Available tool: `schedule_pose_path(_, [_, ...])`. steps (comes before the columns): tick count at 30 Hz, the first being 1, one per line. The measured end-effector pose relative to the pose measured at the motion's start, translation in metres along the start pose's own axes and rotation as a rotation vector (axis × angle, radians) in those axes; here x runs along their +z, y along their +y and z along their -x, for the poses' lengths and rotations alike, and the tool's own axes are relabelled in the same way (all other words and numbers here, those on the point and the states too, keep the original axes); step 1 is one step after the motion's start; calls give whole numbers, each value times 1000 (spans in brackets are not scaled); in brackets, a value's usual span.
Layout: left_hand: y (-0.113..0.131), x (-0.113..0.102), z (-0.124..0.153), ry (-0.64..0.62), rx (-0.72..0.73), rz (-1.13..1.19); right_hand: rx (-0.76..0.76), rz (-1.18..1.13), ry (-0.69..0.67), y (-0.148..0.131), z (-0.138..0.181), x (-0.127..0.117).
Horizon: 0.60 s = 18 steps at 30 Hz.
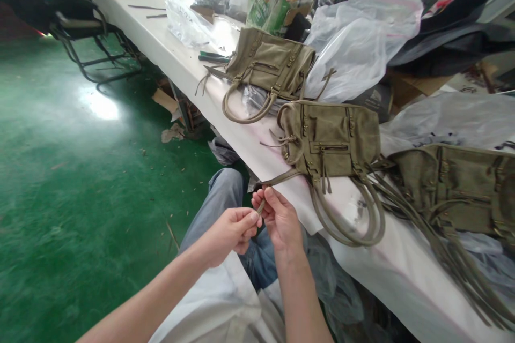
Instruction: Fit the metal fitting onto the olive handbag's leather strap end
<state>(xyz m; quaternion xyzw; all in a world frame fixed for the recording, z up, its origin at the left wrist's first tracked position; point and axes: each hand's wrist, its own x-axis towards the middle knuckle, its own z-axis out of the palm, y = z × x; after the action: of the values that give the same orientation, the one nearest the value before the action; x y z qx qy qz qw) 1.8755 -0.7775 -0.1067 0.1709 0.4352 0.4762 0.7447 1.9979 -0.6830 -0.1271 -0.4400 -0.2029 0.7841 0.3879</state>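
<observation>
Over my lap, my left hand (pixel 239 228) and my right hand (pixel 277 214) meet, fingers closed on a narrow olive strap (pixel 284 177). The strap runs from the lower left corner of an olive handbag (pixel 333 128) lying on the table. My left hand pinches a short end of it, and the right fingers curl round it just above. A small dark piece shows by the right fingertips; I cannot make out what it is. The bag's two looped handles (pixel 364 238) hang toward me over the table edge.
Similar olive bags lie behind (pixel 273 59) and to the right (pixel 462 182), the right one with a bundle of long straps (pixel 434 246). Clear plastic bags (pixel 362 32) are heaped at the back of the white table (pixel 161 48). A chair (pixel 88 32) stands on the green floor.
</observation>
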Motion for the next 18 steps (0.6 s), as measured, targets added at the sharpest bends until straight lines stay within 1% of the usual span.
schedule_pose_path(3, [-2, 5, 3, 98, 80, -157, -5, -9, 13, 1, -2, 2])
schedule_pose_path(5, [-3, 6, 5, 141, 111, -225, -15, 3, 17, -2, -1, 1])
schedule_pose_path(6, [-3, 6, 5, 145, 114, -238, 3, 21, -6, -5, -1, 1])
schedule_pose_path(9, [-5, 7, 6, 132, 99, -227, 125, 121, -157, -17, 0, 1])
schedule_pose_path(10, [-6, 8, 5, 138, 100, -223, 144, 162, -187, -21, -1, 2])
schedule_pose_path(11, [-7, 9, 5, 152, 106, -227, 141, 200, -187, -24, -2, 3])
schedule_pose_path(14, [-10, 11, 5, 204, 151, -315, 58, 260, -80, -26, -9, 6])
schedule_pose_path(16, [-12, 12, 7, 237, 190, -425, 48, 259, -29, -23, -13, 8])
schedule_pose_path(18, [-15, 13, 11, 282, 263, -551, 44, 258, 5, -19, -15, 10])
